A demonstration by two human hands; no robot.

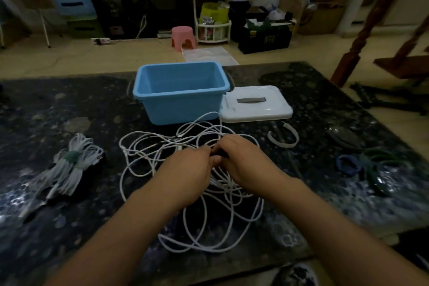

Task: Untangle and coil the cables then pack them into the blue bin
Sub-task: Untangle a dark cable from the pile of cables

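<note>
now we are pinching a dark plug between our left hand [185, 169] and right hand [243, 165], fingers curled on it, white cable [209, 227] sprawling toward us, blue bin [181, 97] just beyond.

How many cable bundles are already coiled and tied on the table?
1: the white coiled bundle with a green tie, left of the loose white cable. The dark rings at the right edge are too blurred to judge.

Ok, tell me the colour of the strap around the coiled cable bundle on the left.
Dark green strap, seen in the head view.
</note>
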